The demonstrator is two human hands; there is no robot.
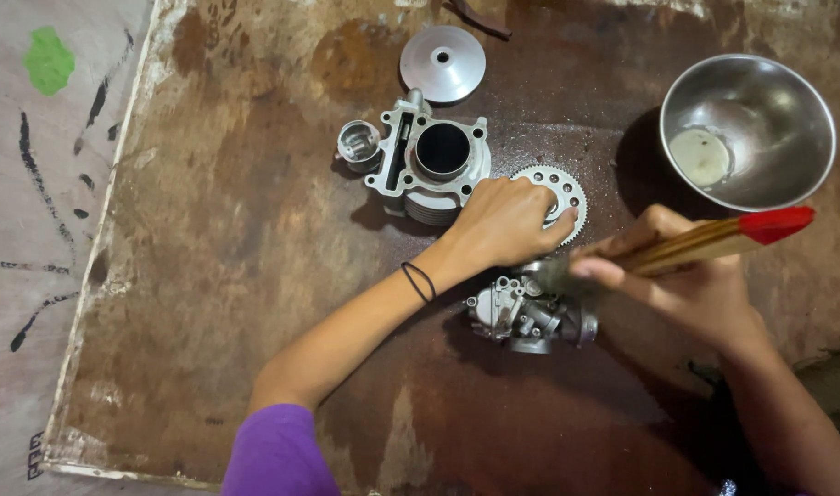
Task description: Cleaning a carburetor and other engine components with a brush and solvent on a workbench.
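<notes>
1. Two bare hands work over a stained, rusty brown metal sheet (255, 303) that serves as the work surface.
2. Left hand (507, 220) lies palm down, its fingers spread flat and pressing on a toothed sprocket (562, 188), which lies flat on the sheet just right of the engine cylinder. It grips nothing; it only holds the sprocket down. A thin black band (418, 281) circles that wrist, and a purple sleeve (278, 455) covers the upper arm.
3. Right hand (677, 276) has its fingers curled tight around the wooden handle of a paintbrush (705, 241). The handle's red end points up and to the right, toward the bowl. The bristle end is blurred and sits just above the carburetor.
4. Carburetor (528, 315), a small grey metal part, rests on the sheet below the left hand and just left of the right hand. Whether the bristles touch it I cannot tell.
5. Engine cylinder (434, 161), with a round dark bore and cooling fins, stands just left of the sprocket, close to the left hand's knuckles.
6. Piston (358, 144), small and silver, sits touching or just beside the cylinder's left side.
7. Round silver disc (443, 62) lies above the cylinder, near it but apart.
8. Steel bowl (749, 130) stands at the upper right, with a pale patch of liquid at its bottom.
</notes>
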